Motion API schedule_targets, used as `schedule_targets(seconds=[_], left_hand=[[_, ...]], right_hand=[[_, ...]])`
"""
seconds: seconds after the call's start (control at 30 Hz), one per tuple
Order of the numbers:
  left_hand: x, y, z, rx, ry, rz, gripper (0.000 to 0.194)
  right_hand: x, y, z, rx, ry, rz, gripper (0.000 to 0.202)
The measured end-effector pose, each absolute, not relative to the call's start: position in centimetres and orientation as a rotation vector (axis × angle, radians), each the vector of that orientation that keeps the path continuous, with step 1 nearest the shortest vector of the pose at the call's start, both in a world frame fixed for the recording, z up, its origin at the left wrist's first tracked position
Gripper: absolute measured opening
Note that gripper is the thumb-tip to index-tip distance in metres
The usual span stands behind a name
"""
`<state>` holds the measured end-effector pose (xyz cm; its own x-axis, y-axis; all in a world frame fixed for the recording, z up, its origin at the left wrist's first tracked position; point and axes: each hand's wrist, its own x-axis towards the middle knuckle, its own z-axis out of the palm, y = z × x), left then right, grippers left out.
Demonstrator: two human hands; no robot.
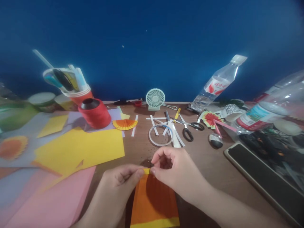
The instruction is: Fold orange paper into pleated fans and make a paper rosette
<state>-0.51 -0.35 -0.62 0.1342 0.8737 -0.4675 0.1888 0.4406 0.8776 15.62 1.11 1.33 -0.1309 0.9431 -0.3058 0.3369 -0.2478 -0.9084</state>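
An orange sheet of paper (pixel 154 199) with yellow bands at its far and near edges lies before me on the brown table. Pinched at the left of its yellow far edge is my left hand (pixel 118 180), thumb against forefinger. My right hand (pixel 177 171) grips the same edge a little to the right, its thumb on the paper and its other fingers curled above. A short stretch of yellow shows between the two thumbs. Beyond the hands lie a clear tape roll (pixel 150 136), white paper strips (pixel 154 125) and scissors with black handles (pixel 188 134).
Yellow sheets (pixel 102 147) and pink paper (pixel 54 199) spread over the left side, near a red thread spool (pixel 95 113). A folded orange fan (pixel 125 124) lies farther back. A small fan (pixel 155 98) stands by the blue wall. Bottles (pixel 219 84) and a phone (pixel 263 180) occupy the right.
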Motion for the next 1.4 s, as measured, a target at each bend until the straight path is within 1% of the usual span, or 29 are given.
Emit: schedule_targets(seconds=[0.23,0.4,0.57,0.77,0.93,1.03,1.23,1.4], left_hand=[[-0.5,-0.5,-0.9,0.991,1.362,0.667,0.024],[-0.2,-0.2,-0.2,1.034,1.428,0.689,0.019],[0.0,0.1,0.2,1.081,1.446,0.702,0.018],[0.1,0.0,-0.3,1.068,1.489,0.699,0.022],[0.1,-0.1,-0.1,1.058,1.564,0.75,0.023],[0.2,-0.1,0.2,1.073,1.56,0.79,0.026],[0.1,-0.4,0.5,1.046,1.474,0.855,0.022],[0.0,-0.6,0.2,0.981,1.394,0.863,0.021]], right_hand=[[15.6,1.0,1.3,-1.573,-1.437,1.376,0.009],[15.4,1.0,1.2,-1.566,-1.445,1.354,0.008],[15.3,0.6,0.9,-1.512,-1.497,1.326,0.009],[15.1,0.5,0.8,-1.482,-1.49,1.29,0.011],[15.3,0.7,0.9,-1.544,-1.401,1.289,0.011],[15.4,1.0,1.1,-1.553,-1.344,1.335,0.01],[15.6,1.1,1.4,-1.496,-1.253,1.476,0.012],[15.6,1.1,1.7,-1.482,-1.215,1.517,0.011]])
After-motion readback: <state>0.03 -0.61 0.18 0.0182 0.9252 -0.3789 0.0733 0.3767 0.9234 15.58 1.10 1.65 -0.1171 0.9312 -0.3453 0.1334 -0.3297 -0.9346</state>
